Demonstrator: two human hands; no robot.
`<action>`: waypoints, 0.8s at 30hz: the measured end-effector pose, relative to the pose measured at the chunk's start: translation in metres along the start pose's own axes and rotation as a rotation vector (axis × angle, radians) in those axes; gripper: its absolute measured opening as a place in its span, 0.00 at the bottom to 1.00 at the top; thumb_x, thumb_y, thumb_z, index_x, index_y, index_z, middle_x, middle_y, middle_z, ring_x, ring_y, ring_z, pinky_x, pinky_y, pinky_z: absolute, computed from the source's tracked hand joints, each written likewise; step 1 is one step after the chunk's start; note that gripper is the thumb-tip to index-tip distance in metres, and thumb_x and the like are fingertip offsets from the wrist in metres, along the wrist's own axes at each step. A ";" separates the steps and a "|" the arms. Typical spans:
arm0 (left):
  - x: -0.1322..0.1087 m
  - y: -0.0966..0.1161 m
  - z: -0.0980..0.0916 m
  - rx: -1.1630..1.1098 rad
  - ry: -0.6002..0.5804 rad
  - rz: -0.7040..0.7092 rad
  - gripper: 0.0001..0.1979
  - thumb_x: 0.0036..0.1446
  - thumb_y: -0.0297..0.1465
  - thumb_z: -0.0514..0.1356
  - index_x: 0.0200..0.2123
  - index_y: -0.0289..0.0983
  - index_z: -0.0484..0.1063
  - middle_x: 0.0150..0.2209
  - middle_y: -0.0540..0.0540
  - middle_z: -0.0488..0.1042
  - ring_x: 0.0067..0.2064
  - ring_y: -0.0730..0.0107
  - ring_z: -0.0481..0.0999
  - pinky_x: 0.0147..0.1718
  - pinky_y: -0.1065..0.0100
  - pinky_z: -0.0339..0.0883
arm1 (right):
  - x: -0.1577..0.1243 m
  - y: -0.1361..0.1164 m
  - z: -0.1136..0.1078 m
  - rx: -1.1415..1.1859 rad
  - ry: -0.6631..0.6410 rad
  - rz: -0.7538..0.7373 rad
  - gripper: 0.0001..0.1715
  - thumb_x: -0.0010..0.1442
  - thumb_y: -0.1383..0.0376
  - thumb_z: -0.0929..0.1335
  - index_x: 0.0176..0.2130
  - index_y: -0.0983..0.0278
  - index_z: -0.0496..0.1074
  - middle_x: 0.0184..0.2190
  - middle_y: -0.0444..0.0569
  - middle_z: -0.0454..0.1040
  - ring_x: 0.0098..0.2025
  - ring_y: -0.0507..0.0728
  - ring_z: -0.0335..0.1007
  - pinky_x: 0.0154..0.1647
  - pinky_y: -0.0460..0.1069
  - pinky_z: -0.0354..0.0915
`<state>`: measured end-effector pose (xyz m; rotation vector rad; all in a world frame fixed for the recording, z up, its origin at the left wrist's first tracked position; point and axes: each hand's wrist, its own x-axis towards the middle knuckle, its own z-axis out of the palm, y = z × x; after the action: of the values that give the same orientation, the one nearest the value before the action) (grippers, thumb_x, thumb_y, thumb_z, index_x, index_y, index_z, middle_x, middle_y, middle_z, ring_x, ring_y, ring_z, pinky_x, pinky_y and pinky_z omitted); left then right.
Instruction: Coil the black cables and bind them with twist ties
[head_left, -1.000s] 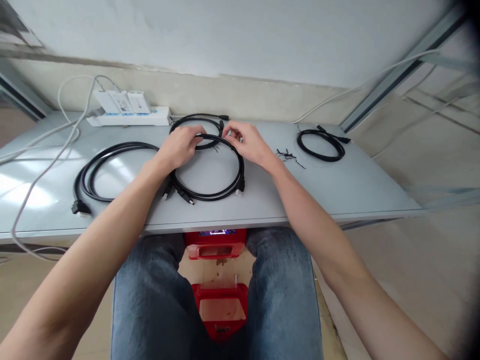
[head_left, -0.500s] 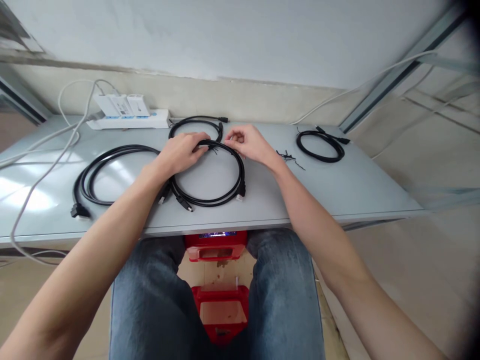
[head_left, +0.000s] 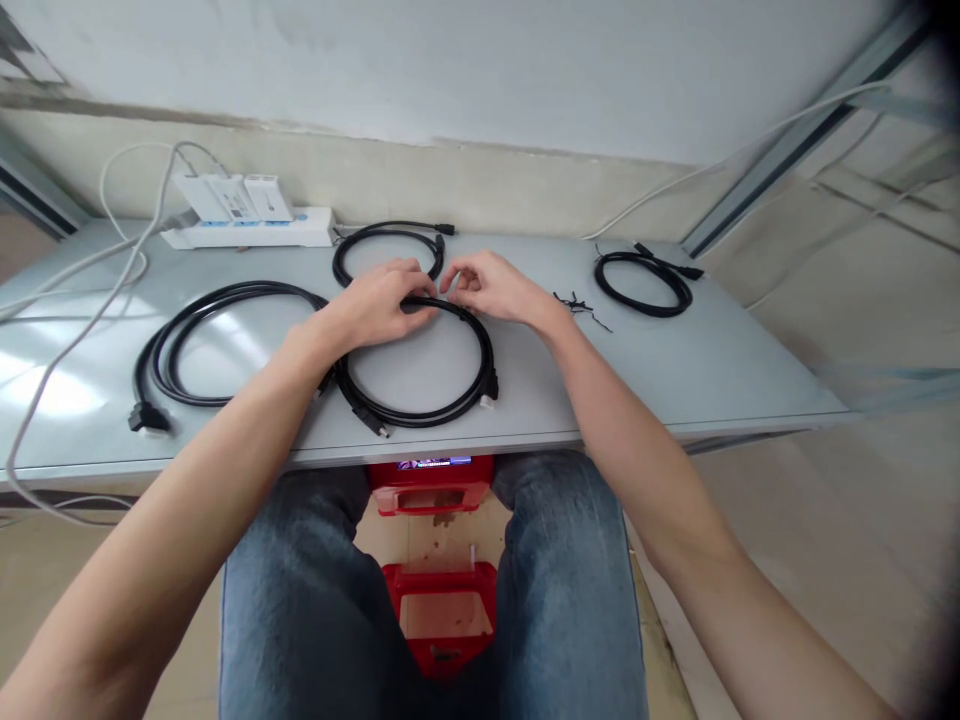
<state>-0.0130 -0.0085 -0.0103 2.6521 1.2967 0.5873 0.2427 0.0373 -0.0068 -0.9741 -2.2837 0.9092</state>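
Before me on the grey table lies a coiled black cable (head_left: 431, 420) with plug ends at its near side. My left hand (head_left: 386, 302) is closed around the far left part of this coil, thumb inside the ring. My right hand (head_left: 487, 287) is just beyond the coil's far edge, with its fingertips pinched close to the left fingers. Whatever lies between the right fingertips is too small or hidden to make out. Another black cable coil (head_left: 342, 258) lies behind my left hand. A larger looped black cable (head_left: 251, 288) lies to the left, partly under my left forearm.
Several thin black twist ties (head_left: 576, 303) lie right of my right hand. Farther right is another coiled cable (head_left: 652, 308). A white power strip (head_left: 259, 236) with plugged-in adapters stands against the wall, and white cords (head_left: 90, 330) hang over the left side. Red stools (head_left: 431, 490) are beneath the table.
Both hands have shifted slightly relative to the coil, and its far edge sits a little nearer me. The small dark tie ends seen inside the ring earlier are now out of sight.
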 end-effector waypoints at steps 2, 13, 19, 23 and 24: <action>0.000 0.001 0.001 -0.020 -0.019 0.021 0.24 0.72 0.48 0.63 0.58 0.38 0.86 0.52 0.36 0.82 0.54 0.44 0.82 0.58 0.50 0.76 | 0.001 0.000 0.000 0.025 0.013 -0.006 0.08 0.65 0.72 0.79 0.42 0.61 0.81 0.28 0.41 0.76 0.32 0.54 0.71 0.36 0.50 0.67; 0.004 -0.012 0.009 -0.035 -0.033 0.023 0.21 0.73 0.35 0.59 0.59 0.42 0.88 0.53 0.37 0.80 0.55 0.46 0.80 0.62 0.49 0.75 | -0.003 -0.007 -0.005 0.215 -0.008 0.028 0.19 0.61 0.68 0.87 0.38 0.61 0.78 0.31 0.45 0.80 0.31 0.55 0.75 0.34 0.51 0.76; 0.004 -0.011 0.012 -0.040 -0.010 0.011 0.19 0.70 0.33 0.59 0.56 0.38 0.87 0.55 0.35 0.81 0.56 0.45 0.81 0.62 0.48 0.76 | 0.003 -0.003 0.007 0.163 0.062 -0.050 0.14 0.62 0.64 0.84 0.37 0.59 0.78 0.33 0.45 0.80 0.34 0.56 0.75 0.35 0.52 0.76; 0.003 -0.005 0.008 -0.065 0.006 0.033 0.23 0.66 0.32 0.60 0.59 0.38 0.87 0.55 0.36 0.83 0.58 0.44 0.82 0.66 0.48 0.75 | 0.007 -0.005 0.013 0.115 0.132 -0.090 0.12 0.65 0.65 0.80 0.38 0.59 0.75 0.35 0.44 0.78 0.35 0.55 0.74 0.41 0.52 0.75; 0.003 -0.002 0.006 -0.080 0.004 0.038 0.25 0.65 0.32 0.60 0.61 0.38 0.88 0.55 0.36 0.84 0.58 0.44 0.82 0.66 0.49 0.75 | 0.007 -0.007 0.014 0.103 0.141 -0.102 0.11 0.66 0.67 0.79 0.39 0.59 0.75 0.35 0.44 0.78 0.35 0.55 0.73 0.42 0.52 0.75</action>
<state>-0.0105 -0.0046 -0.0155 2.6171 1.1996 0.6365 0.2267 0.0339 -0.0098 -0.8423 -2.1263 0.8769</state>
